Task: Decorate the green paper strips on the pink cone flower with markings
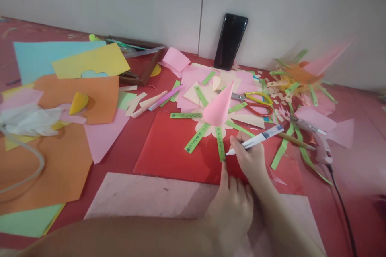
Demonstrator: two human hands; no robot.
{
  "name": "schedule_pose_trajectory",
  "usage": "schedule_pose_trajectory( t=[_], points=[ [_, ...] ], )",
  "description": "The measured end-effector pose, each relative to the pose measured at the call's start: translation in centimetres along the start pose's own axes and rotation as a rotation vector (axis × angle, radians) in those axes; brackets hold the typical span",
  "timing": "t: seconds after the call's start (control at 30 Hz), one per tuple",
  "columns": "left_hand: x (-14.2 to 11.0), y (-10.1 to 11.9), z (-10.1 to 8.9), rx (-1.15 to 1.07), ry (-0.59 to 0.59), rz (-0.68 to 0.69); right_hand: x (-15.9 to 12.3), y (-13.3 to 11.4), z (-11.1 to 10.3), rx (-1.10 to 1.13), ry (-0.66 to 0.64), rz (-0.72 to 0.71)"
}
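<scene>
A pink paper cone point(218, 106) stands on a cream scalloped paper base point(212, 130), with several green paper strips fanning out from it. Some strips bear dark pen marks and stars. My right hand point(252, 158) is closed around a white marker pen point(255, 141), its tip beside the front green strip point(220, 144). The index finger of my left hand point(229, 204) stretches out and presses the lower end of that strip. Its other fingers lie loosely on the surface, holding nothing. A red sheet point(175, 148) lies beneath the work.
Scissors point(257, 103) with yellow and red handles lie behind the cone. A phone point(230, 42) leans on the wall. To the right are a glue gun point(322, 144) with its cord and a second cone piece point(310, 72). Orange paper point(99, 100) and other coloured sheets cover the left.
</scene>
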State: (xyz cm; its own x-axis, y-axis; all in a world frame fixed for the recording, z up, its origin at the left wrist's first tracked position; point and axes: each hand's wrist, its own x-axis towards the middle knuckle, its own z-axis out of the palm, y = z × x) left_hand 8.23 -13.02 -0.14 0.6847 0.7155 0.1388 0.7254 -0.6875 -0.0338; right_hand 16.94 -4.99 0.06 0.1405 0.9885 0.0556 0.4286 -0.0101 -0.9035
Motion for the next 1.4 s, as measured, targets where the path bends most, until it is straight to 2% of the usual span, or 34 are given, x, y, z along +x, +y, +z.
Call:
schedule_pose_trajectory(
  t=[0.27, 0.6, 0.8, 0.97, 1.4],
  points=[
    [-0.04, 0.03, -0.29, -0.029, -0.057, -0.034, 0.02, -0.02, 0.06, 0.029, 0.015, 0.031],
    [-0.27, 0.30, 0.05, -0.006, -0.027, -0.055, 0.03, -0.01, 0.05, 0.047, 0.010, 0.031],
    [-0.24, 0.12, -0.25, 0.001, -0.029, -0.027, -0.04, -0.05, 0.05, 0.047, -0.006, 0.039],
    [0.10, -0.08, -0.44, -0.028, -0.075, -0.007, -0.17, 0.31, 0.07, 0.055, -0.003, 0.001],
    [0.00, 0.09, 0.16, -0.003, 0.053, -0.014, -0.46, 0.10, 0.29, -0.003, -0.137, -0.089]
  ],
)
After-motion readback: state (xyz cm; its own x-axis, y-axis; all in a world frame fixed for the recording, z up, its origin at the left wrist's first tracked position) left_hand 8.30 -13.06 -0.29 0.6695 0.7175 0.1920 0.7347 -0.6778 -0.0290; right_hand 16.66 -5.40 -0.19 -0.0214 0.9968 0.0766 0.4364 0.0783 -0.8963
